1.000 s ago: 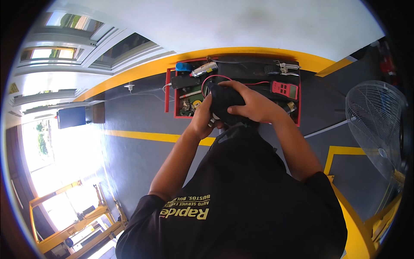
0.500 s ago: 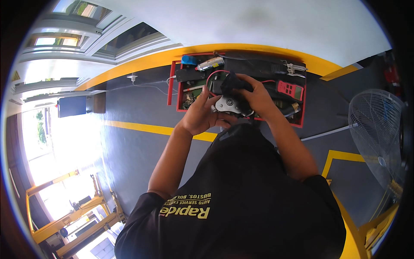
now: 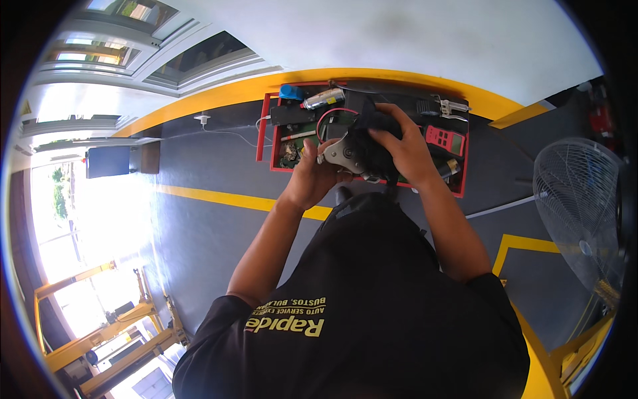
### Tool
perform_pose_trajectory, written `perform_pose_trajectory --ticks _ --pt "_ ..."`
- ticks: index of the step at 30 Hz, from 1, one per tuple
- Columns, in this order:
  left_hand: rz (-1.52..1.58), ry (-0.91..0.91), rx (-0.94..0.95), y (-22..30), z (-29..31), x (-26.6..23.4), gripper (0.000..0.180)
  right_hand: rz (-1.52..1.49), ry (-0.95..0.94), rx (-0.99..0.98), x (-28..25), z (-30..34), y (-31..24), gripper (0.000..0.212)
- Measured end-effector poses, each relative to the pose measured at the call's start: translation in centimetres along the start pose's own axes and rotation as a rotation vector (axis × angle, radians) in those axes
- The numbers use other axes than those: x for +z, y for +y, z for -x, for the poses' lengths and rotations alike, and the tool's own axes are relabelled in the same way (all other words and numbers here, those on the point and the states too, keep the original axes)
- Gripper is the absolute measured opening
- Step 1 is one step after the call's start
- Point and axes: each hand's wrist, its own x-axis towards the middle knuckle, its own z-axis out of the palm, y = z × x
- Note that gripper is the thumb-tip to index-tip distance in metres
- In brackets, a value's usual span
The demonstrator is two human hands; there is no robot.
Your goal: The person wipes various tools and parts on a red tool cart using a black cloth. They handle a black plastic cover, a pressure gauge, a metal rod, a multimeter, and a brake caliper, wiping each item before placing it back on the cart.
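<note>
In front of my body, over a red tray, I hold a silver-grey metal car part with a flat, lobed face and a round centre. My left hand supports it from the left, thumb raised and fingers curled beneath it. My right hand grips a black cloth, which lies against the part's right side and covers some of it. The right fingertips are partly sunk in the cloth. The part's underside and its exact kind cannot be made out.
The red tray stands by the wall, holding a silver spray can, a blue-topped item, a red meter and cables. A large fan stands at right. A white cord crosses the floor at left.
The metal part has tilted and shifted slightly left. My right hand and the black cloth have moved a little right and down along its side.
</note>
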Motion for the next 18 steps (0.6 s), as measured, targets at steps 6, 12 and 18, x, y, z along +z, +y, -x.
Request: perform_pose_trajectory --ticks 6,12,18 --pt "0.292 0.162 -0.048 0.4 -0.1 2.1 0.111 -0.177 0.036 0.021 -2.0 1.1 0.8 0.049" --pt "0.421 -0.104 -0.028 0.5 -0.6 0.9 0.101 -0.28 0.011 0.015 -3.2 0.6 -0.1 0.058" --pt "0.397 0.095 -0.091 1.4 -0.7 3.9 0.085 0.012 -0.192 0.026 -0.1 0.9 -0.9 0.041"
